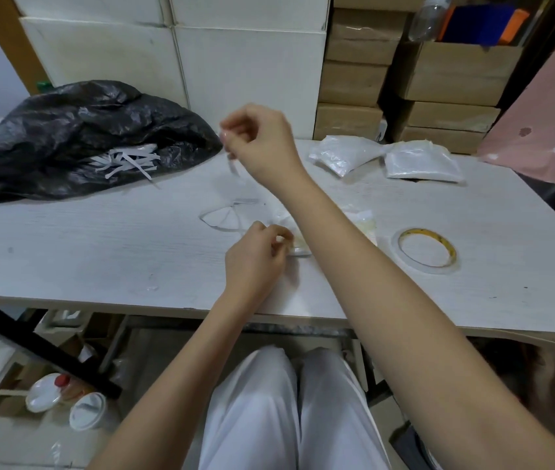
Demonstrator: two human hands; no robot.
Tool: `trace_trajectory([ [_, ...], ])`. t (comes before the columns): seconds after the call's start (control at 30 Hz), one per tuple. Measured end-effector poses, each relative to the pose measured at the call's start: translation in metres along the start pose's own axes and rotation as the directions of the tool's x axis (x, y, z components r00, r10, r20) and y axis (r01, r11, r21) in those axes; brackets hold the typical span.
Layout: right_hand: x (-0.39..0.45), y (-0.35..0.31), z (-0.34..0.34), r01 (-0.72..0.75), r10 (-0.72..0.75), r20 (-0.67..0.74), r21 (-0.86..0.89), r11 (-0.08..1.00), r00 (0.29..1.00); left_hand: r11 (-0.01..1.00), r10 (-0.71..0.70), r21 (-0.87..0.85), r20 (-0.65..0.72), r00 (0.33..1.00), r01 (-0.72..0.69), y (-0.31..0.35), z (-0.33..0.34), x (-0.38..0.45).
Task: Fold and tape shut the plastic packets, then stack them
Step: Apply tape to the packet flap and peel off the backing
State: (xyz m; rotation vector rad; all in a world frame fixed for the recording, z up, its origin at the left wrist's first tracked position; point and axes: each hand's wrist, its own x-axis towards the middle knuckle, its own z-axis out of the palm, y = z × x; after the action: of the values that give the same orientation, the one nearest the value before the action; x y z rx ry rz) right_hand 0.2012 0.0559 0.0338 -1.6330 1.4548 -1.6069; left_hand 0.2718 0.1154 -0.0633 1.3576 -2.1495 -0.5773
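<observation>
Fingers of my right hand (262, 140) pinch a peeled tape strip (233, 167) aloft, clear of sticking, while my left hand (255, 256) pins the folded packet (298, 247) on the table (99, 252) for sealing.

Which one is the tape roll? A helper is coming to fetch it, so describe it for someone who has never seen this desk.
Start at the white table and go to its right half, near the front edge. The tape roll lies flat there, right of the right forearm. It is the only ring: thin, white outside, yellow inside, unlike the soft packets further back.
</observation>
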Motion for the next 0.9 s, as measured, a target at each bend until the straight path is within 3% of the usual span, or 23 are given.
trace_trajectory([
  [0.1, -0.001, 0.027, 0.007, -0.241, 0.224, 0.179, 0.084, 0.967, 0.958, 1.000, 0.004, 0.005, -0.006, 1.000, -0.004, 0.000, 0.000, 0.000],
  [0.23, 0.003, 0.050, 0.000, -0.513, 0.424, 0.428, 0.114, 0.851, 0.798, 1.000, 0.010, -0.016, -0.014, 1.000, -0.011, -0.002, 0.002, 0.002],
  [0.37, 0.010, 0.066, -0.007, -0.671, 0.544, 0.489, 0.119, 0.732, 0.681, 0.999, 0.003, -0.046, -0.030, 1.000, -0.005, -0.004, 0.005, 0.003],
  [0.47, 0.015, 0.071, -0.004, -0.467, 0.524, 0.449, -0.241, 0.851, 0.723, 0.999, 0.004, -0.046, -0.032, 0.999, -0.006, -0.005, 0.005, 0.003],
  [0.53, 0.017, 0.072, 0.002, -0.304, 0.468, 0.460, -0.386, 0.871, 0.755, 0.999, 0.007, -0.048, -0.040, 0.999, -0.009, -0.005, 0.005, 0.003],
  [0.7, 0.017, 0.068, 0.011, -0.104, 0.348, 0.496, -0.454, 0.885, 0.796, 0.998, 0.017, -0.055, -0.034, 0.999, -0.019, -0.004, 0.004, 0.002],
  [0.9, 0.010, 0.031, -0.044, -0.027, 0.224, 0.404, -0.438, 0.898, 0.887, 0.996, 0.001, -0.087, -0.029, 1.000, -0.003, -0.006, 0.004, 0.003],
])
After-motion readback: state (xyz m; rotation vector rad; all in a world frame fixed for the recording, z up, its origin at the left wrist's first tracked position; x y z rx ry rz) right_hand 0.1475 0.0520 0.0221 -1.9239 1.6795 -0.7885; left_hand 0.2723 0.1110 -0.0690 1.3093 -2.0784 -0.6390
